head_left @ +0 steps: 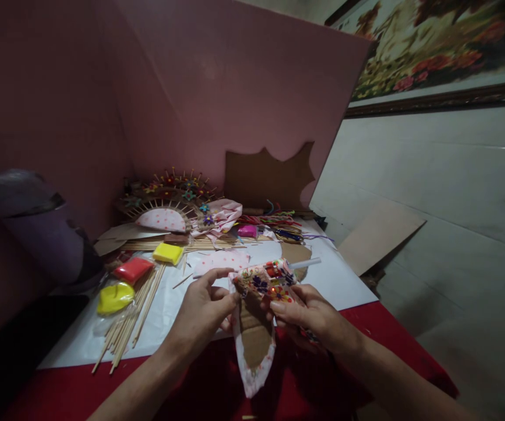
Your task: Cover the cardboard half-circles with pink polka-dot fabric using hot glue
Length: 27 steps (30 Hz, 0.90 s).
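Observation:
My left hand (204,310) pinches the upper left edge of a pointed cardboard piece (255,333), whose rim is wrapped in pale spotted fabric. Its bare brown side faces me, with the tip hanging down over the red cloth. In my right hand (309,316) is a glue gun (265,278) covered in a floral pattern, a small red light glowing on its side. A whitish glue stick (305,263) juts from its back end. The gun's front lies over the top of the cardboard, close to my left fingers; whether its nozzle touches cannot be told.
Wooden sticks (141,304) lie at left beside yellow (168,253) and red clay packets (133,269). Behind are a spotted fabric piece (221,262), a stick-rayed fan shape (162,219) and a jagged cardboard sheet (265,181). White paper (340,286) covers part of the red cloth (401,345).

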Each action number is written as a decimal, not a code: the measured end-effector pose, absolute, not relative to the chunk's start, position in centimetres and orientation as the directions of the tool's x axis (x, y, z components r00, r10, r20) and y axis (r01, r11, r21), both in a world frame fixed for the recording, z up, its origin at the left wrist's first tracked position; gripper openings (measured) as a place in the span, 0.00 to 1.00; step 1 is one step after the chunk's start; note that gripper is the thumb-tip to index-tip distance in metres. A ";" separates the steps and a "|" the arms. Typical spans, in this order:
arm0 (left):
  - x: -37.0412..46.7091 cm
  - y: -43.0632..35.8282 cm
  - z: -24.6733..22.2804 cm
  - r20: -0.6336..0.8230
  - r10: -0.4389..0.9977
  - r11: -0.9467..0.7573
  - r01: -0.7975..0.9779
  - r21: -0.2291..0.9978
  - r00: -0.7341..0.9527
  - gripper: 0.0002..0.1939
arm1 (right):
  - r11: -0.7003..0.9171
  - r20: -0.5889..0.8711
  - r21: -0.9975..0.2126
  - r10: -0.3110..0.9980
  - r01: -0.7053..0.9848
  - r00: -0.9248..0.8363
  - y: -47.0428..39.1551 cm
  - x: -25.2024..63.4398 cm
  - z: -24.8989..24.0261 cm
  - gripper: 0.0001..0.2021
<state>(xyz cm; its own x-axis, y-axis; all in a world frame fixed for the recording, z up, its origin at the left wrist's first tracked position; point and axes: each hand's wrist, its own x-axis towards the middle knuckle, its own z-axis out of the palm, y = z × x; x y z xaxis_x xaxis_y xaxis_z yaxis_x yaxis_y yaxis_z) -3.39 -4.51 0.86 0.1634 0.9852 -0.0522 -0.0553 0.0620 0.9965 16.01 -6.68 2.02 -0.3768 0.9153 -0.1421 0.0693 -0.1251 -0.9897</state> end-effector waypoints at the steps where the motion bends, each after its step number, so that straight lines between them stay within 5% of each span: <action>1: -3.4 -4.5 0.8 -0.053 0.985 0.063 -0.056 0.996 0.167 0.26 | -0.128 -0.146 -0.989 0.917 0.072 -0.370 -6.7 16.0 2.0 0.19; 27: -3.4 -4.4 0.5 -0.063 0.983 0.073 -0.051 0.996 0.171 0.27 | -0.142 -0.164 -0.986 0.916 0.085 -0.366 -6.7 15.9 1.5 0.18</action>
